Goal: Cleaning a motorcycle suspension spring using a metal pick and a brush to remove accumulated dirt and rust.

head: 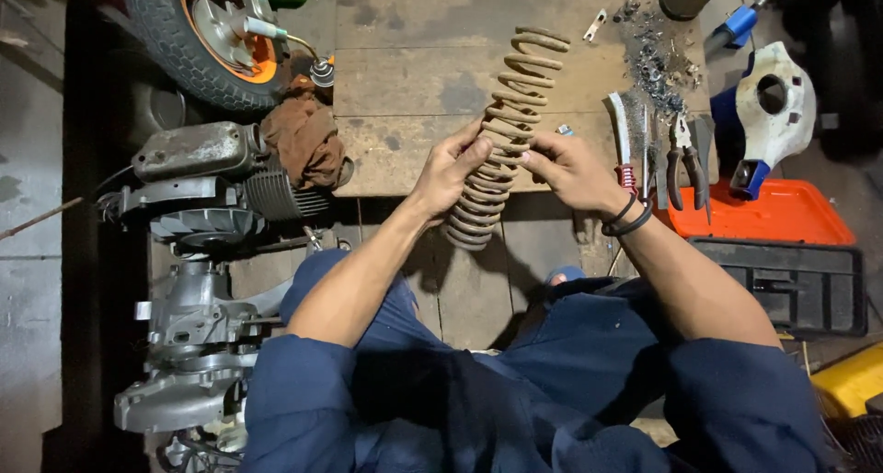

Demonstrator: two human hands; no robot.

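Both hands held the coil spring (504,132) near centre frame, above the wooden boards (405,77). The left hand (448,167) had its grip closed around the lower coils; the right hand (572,167) pinched the coils opposite. The spring looked stiff, heavy and rust-rough, best held mid-coil with both hands. Farther off lay pliers (685,160); the engine (198,206) at left sat half in shadow, the wheel (198,36) cut off.

I see a coil spring (501,132) between both hands, an engine (207,197) to its left, pliers (685,160) to its right.
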